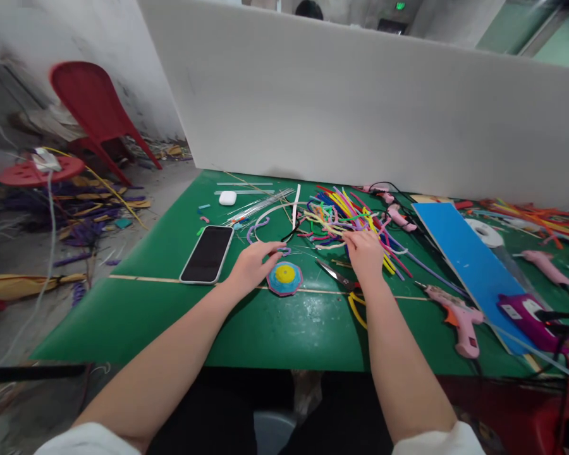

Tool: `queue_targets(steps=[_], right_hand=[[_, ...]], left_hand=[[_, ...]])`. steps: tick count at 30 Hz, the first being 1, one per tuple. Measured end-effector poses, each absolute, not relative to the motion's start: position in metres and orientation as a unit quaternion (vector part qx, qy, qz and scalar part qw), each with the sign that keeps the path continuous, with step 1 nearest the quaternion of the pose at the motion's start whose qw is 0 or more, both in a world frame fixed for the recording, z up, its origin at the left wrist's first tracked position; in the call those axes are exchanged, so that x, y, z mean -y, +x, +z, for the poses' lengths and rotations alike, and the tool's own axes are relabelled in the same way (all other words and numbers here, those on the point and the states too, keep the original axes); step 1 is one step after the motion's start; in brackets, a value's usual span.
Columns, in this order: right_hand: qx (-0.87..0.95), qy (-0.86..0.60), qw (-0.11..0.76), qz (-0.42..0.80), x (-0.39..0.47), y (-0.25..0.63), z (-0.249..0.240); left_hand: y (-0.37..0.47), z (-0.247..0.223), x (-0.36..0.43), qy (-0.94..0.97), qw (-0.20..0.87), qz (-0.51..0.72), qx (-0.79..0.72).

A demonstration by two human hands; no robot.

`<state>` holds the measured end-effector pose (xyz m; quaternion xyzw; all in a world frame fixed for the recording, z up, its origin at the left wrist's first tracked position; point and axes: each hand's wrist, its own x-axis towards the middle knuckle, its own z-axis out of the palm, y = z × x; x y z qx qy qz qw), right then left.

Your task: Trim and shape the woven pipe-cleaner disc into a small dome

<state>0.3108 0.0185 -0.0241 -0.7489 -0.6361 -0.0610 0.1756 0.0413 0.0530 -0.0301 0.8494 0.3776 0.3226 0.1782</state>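
My left hand (256, 264) is closed in a pinch on a short, bent purple pipe cleaner (284, 251), just above a round blue disc (285, 279) with a yellow centre. My right hand (364, 249) reaches into the front of a pile of coloured pipe cleaners (341, 208), its fingers pressed together; what they hold, if anything, is too small to tell. Scissors (334, 274) lie open on the green table between my hands, partly hidden by my right wrist. A curved purple piece (256, 230) lies beyond my left hand.
A phone (207, 254) and a white case (227, 198) lie at the left. On the right are a pink glue gun (458, 316), a blue board (469, 265), a tape roll (484, 233) and a purple power strip (533, 319). A white partition (360, 107) stands behind the table.
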Motion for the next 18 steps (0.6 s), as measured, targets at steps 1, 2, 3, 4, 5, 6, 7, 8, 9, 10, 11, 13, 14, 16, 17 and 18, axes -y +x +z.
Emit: queue_targets(steps=[1,2,3,4,5,6,7,8,9,10,11,13,14,16,17,18], right_hand=[[0.647,-0.727,0.215,-0.080,-0.017,0.305,-0.022],[0.657,-0.704,0.252,-0.098,-0.016,0.299,-0.020],[0.666,-0.685,0.275,-0.108,-0.015,0.292,-0.019],[0.672,-0.676,0.281,-0.111,-0.014,0.286,-0.019],[0.669,-0.682,0.273,-0.110,-0.014,0.280,-0.019],[0.659,-0.699,0.256,-0.106,-0.014,0.277,-0.020],[0.637,-0.726,0.239,-0.102,-0.014,0.276,-0.021],[0.602,-0.760,0.227,-0.098,-0.014,0.278,-0.021],[0.561,-0.793,0.223,-0.090,-0.014,0.282,-0.022],[0.511,-0.824,0.232,-0.078,-0.014,0.289,-0.022],[0.470,-0.845,0.251,-0.055,-0.014,0.298,-0.022],[0.406,-0.852,0.331,-0.001,-0.013,0.317,-0.022],[0.388,-0.856,0.342,0.002,-0.013,0.325,-0.021],[0.365,-0.860,0.358,-0.003,-0.010,0.338,-0.020],[0.358,-0.862,0.358,-0.011,-0.009,0.343,-0.020],[0.349,-0.865,0.361,-0.019,-0.007,0.346,-0.019]], left_hand=[[0.041,-0.029,-0.053,0.840,0.174,0.340,-0.384],[0.041,-0.029,-0.053,0.829,0.170,0.359,-0.394],[0.041,-0.028,-0.052,0.816,0.167,0.376,-0.407],[0.040,-0.027,-0.052,0.802,0.165,0.391,-0.420],[0.040,-0.025,-0.052,0.791,0.165,0.402,-0.431],[0.040,-0.025,-0.052,0.783,0.164,0.408,-0.440],[0.039,-0.024,-0.052,0.779,0.164,0.412,-0.443],[0.039,-0.023,-0.052,0.779,0.163,0.413,-0.443],[0.039,-0.023,-0.052,0.780,0.162,0.413,-0.441],[0.039,-0.024,-0.052,0.784,0.162,0.410,-0.437],[0.039,-0.024,-0.053,0.787,0.162,0.408,-0.433],[0.039,-0.026,-0.053,0.793,0.163,0.404,-0.427],[0.039,-0.027,-0.053,0.794,0.163,0.403,-0.425],[0.040,-0.028,-0.054,0.796,0.165,0.400,-0.423],[0.039,-0.028,-0.054,0.797,0.165,0.399,-0.423],[0.039,-0.028,-0.054,0.797,0.164,0.397,-0.424]])
